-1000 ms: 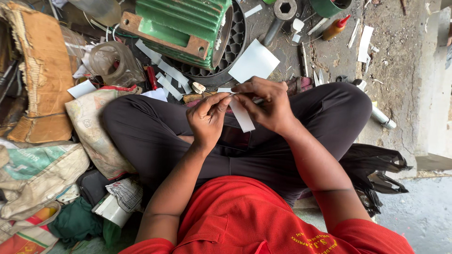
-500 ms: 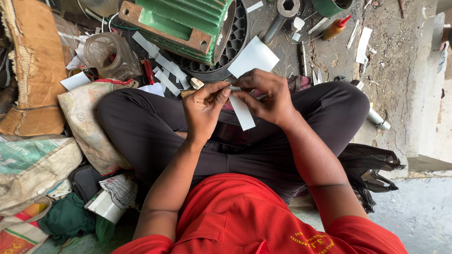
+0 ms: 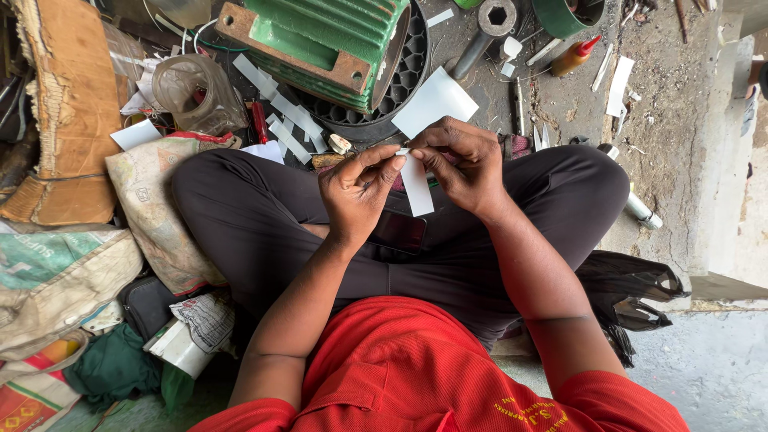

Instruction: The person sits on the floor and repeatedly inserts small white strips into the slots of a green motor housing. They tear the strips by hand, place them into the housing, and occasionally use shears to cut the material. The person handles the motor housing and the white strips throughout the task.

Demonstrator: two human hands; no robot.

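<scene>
A narrow white paper strip [image 3: 416,186] hangs upright between both hands, above the lap of the seated, cross-legged person. The left hand [image 3: 356,192] pinches the strip's upper end between thumb and forefinger; the remaining fingers are loosely curled. The right hand [image 3: 464,164] grasps the same upper end from the right side, thumb and forefinger closed on the paper. The lower end of the strip hangs free over the dark trousers [image 3: 264,216].

Just beyond the right hand, a larger white paper sheet [image 3: 434,102] lies tilted against a black honeycomb-pattern fan cover [image 3: 404,76]. A green ribbed electric motor housing [image 3: 320,40] stands at the far centre, touching the fan cover. More cut white strips [image 3: 284,120] lie on the floor to the left of the hands, near a red-handled screwdriver [image 3: 260,122] and a clear plastic container [image 3: 192,92]. A torn cardboard piece [image 3: 68,104] occupies the far left. A small orange bottle with a red cap [image 3: 574,56] lies at the far right, well apart from the hands. A black plastic bag [image 3: 632,296] lies near the right knee.
</scene>
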